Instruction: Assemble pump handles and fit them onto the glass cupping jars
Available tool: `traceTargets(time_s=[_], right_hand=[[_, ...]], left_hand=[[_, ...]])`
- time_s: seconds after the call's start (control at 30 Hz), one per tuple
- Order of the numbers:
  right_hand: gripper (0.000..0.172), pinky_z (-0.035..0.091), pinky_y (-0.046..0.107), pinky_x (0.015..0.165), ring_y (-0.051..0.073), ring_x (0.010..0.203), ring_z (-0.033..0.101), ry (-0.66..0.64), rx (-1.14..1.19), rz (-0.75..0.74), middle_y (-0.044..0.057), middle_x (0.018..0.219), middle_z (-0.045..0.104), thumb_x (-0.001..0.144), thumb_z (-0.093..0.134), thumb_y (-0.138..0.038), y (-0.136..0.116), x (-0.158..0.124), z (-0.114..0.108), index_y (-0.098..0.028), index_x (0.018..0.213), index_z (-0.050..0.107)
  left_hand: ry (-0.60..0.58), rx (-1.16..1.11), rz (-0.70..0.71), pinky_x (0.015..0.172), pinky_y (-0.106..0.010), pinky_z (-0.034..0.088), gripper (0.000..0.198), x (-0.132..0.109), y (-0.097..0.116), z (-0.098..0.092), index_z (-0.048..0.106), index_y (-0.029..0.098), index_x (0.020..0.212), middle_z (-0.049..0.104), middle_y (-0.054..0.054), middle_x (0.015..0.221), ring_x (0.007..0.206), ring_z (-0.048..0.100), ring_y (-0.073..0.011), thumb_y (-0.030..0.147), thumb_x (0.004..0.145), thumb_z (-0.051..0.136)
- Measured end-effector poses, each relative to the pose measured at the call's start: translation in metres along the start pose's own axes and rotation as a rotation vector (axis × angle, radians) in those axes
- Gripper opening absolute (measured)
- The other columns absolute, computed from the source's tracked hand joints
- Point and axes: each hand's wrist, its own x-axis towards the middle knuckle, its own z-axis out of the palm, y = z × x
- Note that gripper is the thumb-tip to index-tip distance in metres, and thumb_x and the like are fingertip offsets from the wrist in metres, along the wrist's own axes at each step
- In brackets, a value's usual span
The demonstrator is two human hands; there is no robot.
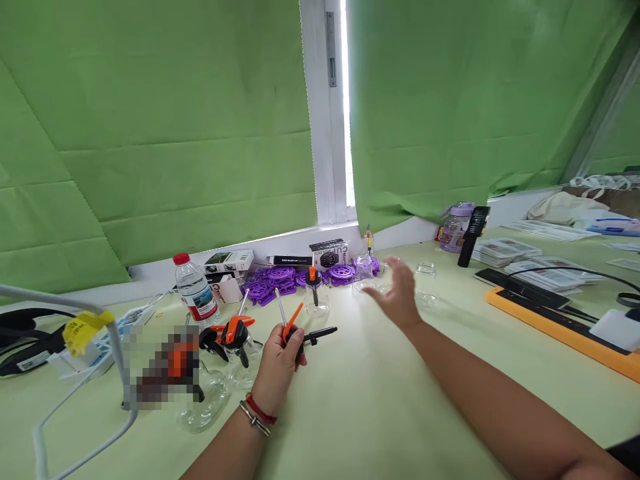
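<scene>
My left hand (284, 357) is closed around a black and orange sprayer head (293, 330), its black nozzle pointing right and a thin pale stick or tube rising beside it. Held out farther away, my right hand (400, 293) has thumb and fingers apart, slightly blurred. Close by its fingers are clear glass bottles (365, 268), and another glass bottle (426, 283) is just to the right. Whether the fingers touch any glass, I cannot tell. Between my hands a glass bottle with an orange and black top (315, 293) stands upright.
More glass bottles with orange and black tops (237, 340) are at left, beside a red-capped water bottle (196, 291). Purple plastic pieces (273, 283) and small boxes (330, 253) line the back. An orange-edged strip (565, 337), card stacks (507, 252) and a comb (473, 237) lie right.
</scene>
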Motion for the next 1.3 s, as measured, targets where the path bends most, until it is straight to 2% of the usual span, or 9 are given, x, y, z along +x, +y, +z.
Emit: traceTargets(time_s=[0.1, 0.23, 0.33, 0.47, 0.53, 0.63, 0.73, 0.83, 1.3], right_hand=[[0.104, 0.028, 0.056, 0.1, 0.041, 0.131, 0.027, 0.158, -0.201, 0.364, 0.023, 0.145, 0.027, 0.059, 0.072, -0.061, 0.041, 0.011, -0.011, -0.018, 0.139, 0.023], [0.118, 0.035, 0.054, 0.092, 0.042, 0.12, 0.043, -0.089, -0.248, 0.854, 0.025, 0.13, 0.046, 0.042, 0.083, -0.05, 0.087, 0.005, -0.018, -0.017, 0.138, 0.022], [0.097, 0.033, 0.051, 0.097, 0.038, 0.115, 0.051, -0.223, -0.239, 0.912, 0.018, 0.12, 0.057, 0.044, 0.083, -0.044, 0.103, 0.0, -0.017, -0.022, 0.127, 0.037], [0.09, 0.034, 0.051, 0.096, 0.035, 0.106, 0.058, -0.075, -0.209, 0.972, 0.017, 0.119, 0.059, 0.049, 0.08, -0.043, 0.095, 0.006, -0.018, -0.021, 0.124, 0.037], [0.09, 0.035, 0.051, 0.095, 0.036, 0.108, 0.056, 0.072, -0.207, 0.909, 0.017, 0.123, 0.056, 0.051, 0.078, -0.044, 0.08, 0.012, -0.022, -0.02, 0.126, 0.034], [0.088, 0.037, 0.045, 0.095, 0.033, 0.113, 0.052, 0.158, -0.168, 0.567, 0.018, 0.126, 0.052, 0.056, 0.074, -0.045, 0.047, 0.016, -0.027, -0.017, 0.129, 0.032], [0.068, 0.035, 0.043, 0.097, 0.03, 0.116, 0.049, -0.163, -0.054, 0.039, 0.011, 0.124, 0.055, 0.062, 0.068, -0.035, 0.015, 0.009, -0.028, -0.022, 0.124, 0.044], [0.064, 0.023, 0.05, 0.103, 0.032, 0.125, 0.042, -0.427, -0.119, -0.256, 0.008, 0.131, 0.051, 0.061, 0.06, -0.014, -0.005, -0.001, -0.028, -0.03, 0.123, 0.052], [0.074, 0.027, 0.049, 0.105, 0.032, 0.124, 0.042, -0.714, 0.166, -0.365, 0.01, 0.127, 0.053, 0.058, 0.066, -0.018, -0.063, -0.032, -0.026, -0.026, 0.128, 0.045]], left_hand=[[0.03, 0.034, 0.017, 0.042, -0.018, 0.033, 0.031, 0.002, 0.0, -0.003, 0.047, 0.02, 0.084, 0.046, 0.009, 0.057, 0.047, 0.05, -0.0088, 0.05, 0.08, 0.057], [0.053, 0.064, 0.035, 0.043, -0.019, 0.034, 0.031, 0.002, -0.001, -0.003, 0.047, 0.02, 0.082, 0.047, 0.009, 0.055, 0.045, 0.048, -0.0089, 0.049, 0.08, 0.058], [0.064, 0.101, 0.057, 0.043, -0.019, 0.034, 0.031, 0.002, 0.0, -0.003, 0.047, 0.02, 0.082, 0.047, 0.008, 0.055, 0.044, 0.047, -0.0088, 0.048, 0.078, 0.059], [0.072, 0.131, 0.093, 0.043, -0.019, 0.036, 0.03, 0.002, 0.003, -0.006, 0.047, 0.02, 0.083, 0.047, 0.008, 0.059, 0.047, 0.05, -0.0088, 0.047, 0.079, 0.058], [0.078, 0.129, 0.102, 0.043, -0.019, 0.037, 0.03, 0.002, 0.004, -0.007, 0.046, 0.02, 0.085, 0.047, 0.008, 0.06, 0.048, 0.05, -0.0088, 0.047, 0.08, 0.057], [0.066, 0.098, 0.11, 0.044, -0.02, 0.039, 0.03, 0.002, 0.005, -0.008, 0.042, 0.021, 0.085, 0.045, 0.009, 0.06, 0.048, 0.052, -0.0091, 0.048, 0.083, 0.054], [0.043, 0.057, 0.114, 0.042, -0.02, 0.039, 0.03, 0.0, 0.006, -0.008, 0.04, 0.022, 0.083, 0.044, 0.009, 0.062, 0.047, 0.056, -0.0099, 0.049, 0.085, 0.051], [0.04, 0.031, 0.094, 0.04, -0.02, 0.04, 0.03, -0.002, 0.007, -0.006, 0.04, 0.022, 0.083, 0.045, 0.009, 0.063, 0.046, 0.057, -0.0101, 0.051, 0.085, 0.049], [-0.022, 0.011, 0.042, 0.037, -0.02, 0.04, 0.037, -0.001, 0.002, -0.001, 0.039, 0.021, 0.082, 0.049, 0.008, 0.062, 0.043, 0.056, -0.0098, 0.057, 0.082, 0.049]])
